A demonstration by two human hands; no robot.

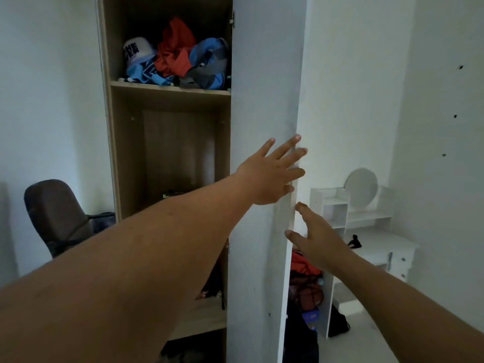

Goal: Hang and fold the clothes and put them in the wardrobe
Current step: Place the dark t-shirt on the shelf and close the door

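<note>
A tall wooden wardrobe (115,142) stands ahead with its white door (264,87) swung out towards me. On its upper shelf lies a crumpled heap of red, blue and grey clothes (183,61) beside a white cap (137,52). My left hand (269,174) lies flat on the inner face of the door, its straight fingers reaching the door's free edge. My right hand (319,239) is just beyond that edge, lower down, fingers spread and relaxed, holding nothing. More red clothes (303,265) show behind the door, low down.
A brown office chair (55,216) stands left of the wardrobe. On the right is a white dressing table (379,247) with a round mirror (362,187) and small shelves. A dark bag (339,323) lies on the floor by it.
</note>
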